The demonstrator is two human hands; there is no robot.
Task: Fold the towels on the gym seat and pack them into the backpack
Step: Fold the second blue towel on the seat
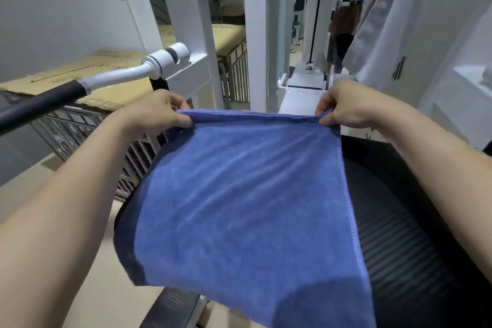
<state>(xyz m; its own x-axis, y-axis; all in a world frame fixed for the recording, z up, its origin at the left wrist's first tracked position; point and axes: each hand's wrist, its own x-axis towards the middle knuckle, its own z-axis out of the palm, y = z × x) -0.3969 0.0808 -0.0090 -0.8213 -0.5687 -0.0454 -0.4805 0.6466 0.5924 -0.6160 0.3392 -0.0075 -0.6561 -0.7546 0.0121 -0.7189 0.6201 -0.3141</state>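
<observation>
Nearest you, the blue towel [245, 208] lay spread over the black gym seat [415, 234], your left hand [157, 114] and right hand [343, 106] each pinching a far corner in curled fingers; folding seemed barely started, so next you probably needed to bring those corners evenly to the near edge.

At frame centre, the left hand [157, 112] and right hand [343, 104] pinch the blue towel's [247, 194] top corners above the black gym seat [404, 221].
</observation>
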